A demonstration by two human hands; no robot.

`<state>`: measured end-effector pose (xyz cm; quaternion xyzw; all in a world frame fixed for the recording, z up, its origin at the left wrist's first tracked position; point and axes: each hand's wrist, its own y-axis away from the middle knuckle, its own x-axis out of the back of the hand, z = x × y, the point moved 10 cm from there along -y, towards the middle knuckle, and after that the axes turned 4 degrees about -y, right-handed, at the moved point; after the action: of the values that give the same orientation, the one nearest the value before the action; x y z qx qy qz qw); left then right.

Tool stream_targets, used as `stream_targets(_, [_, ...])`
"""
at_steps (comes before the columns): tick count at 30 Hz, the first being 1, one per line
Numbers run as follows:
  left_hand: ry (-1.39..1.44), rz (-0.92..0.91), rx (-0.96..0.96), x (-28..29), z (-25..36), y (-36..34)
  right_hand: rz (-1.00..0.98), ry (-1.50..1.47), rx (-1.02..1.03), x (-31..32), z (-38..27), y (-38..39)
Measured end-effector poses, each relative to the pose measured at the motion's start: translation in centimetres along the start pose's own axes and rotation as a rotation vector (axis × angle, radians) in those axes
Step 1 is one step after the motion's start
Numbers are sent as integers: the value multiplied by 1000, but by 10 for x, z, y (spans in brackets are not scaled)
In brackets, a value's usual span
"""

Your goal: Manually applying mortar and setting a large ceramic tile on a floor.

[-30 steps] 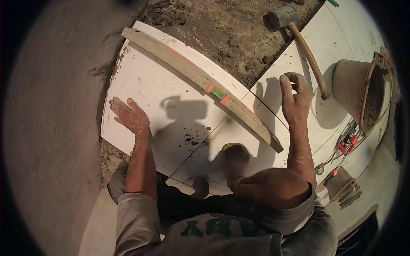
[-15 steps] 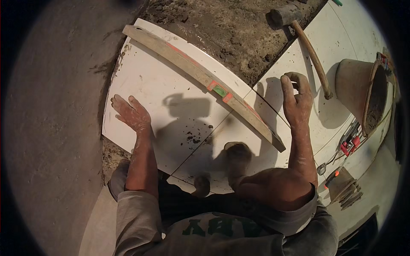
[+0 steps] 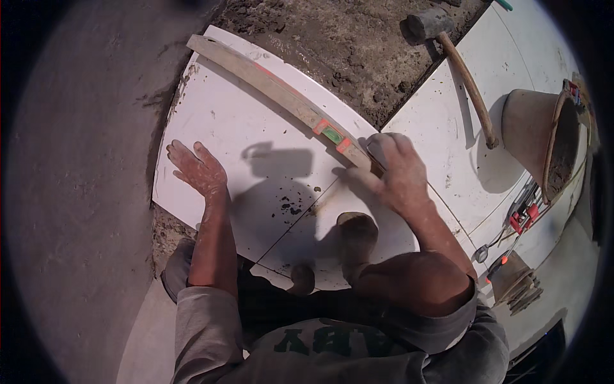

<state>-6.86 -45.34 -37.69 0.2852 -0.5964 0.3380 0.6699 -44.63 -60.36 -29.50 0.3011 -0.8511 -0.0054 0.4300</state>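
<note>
A dusty spirit level with orange trim and a green vial lies slantwise across a large white floor tile. My right hand is over the level's right part, thumb on the near side and fingers across the top, closed around it. The level's right end is hidden under that hand. At the tile's left side my left hand has its fingers spread, palm toward the tile, holding nothing. Whether it touches the tile I cannot tell. Small dark crumbs of mortar are scattered on the tile between my hands.
Wet mortar spreads beyond the tile. A mallet with a wooden handle lies at the far right, beside a bucket of mortar. Several tools and a notched trowel lie nearer. Grey floor runs along the left.
My right hand has come left and down from the raised, half-curled position onto the spirit level and closed around it. My left hand has stayed nearly where it was.
</note>
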Motion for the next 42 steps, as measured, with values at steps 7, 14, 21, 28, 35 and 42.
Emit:
stream_targets(7, [2,-24,21,1,1,1,-93,11,-76,-39,18,16])
stream_targets(14, [-13,18,-4,6,3,2,-119,25,-120,-35,23,25])
stream_targets(21, [-4,0,-16,4,7,1,-79,30,35,-45,4,-5])
stream_targets(28, [-28,-13,-4,3,5,1,-107,39,-62,-46,19,19])
stream_targets(35, [-29,-15,7,0,1,0,-50,157,-33,-25,4,14])
stream_targets(42, [-24,-13,-6,-1,-1,0,121,42,-59,20,-1,7])
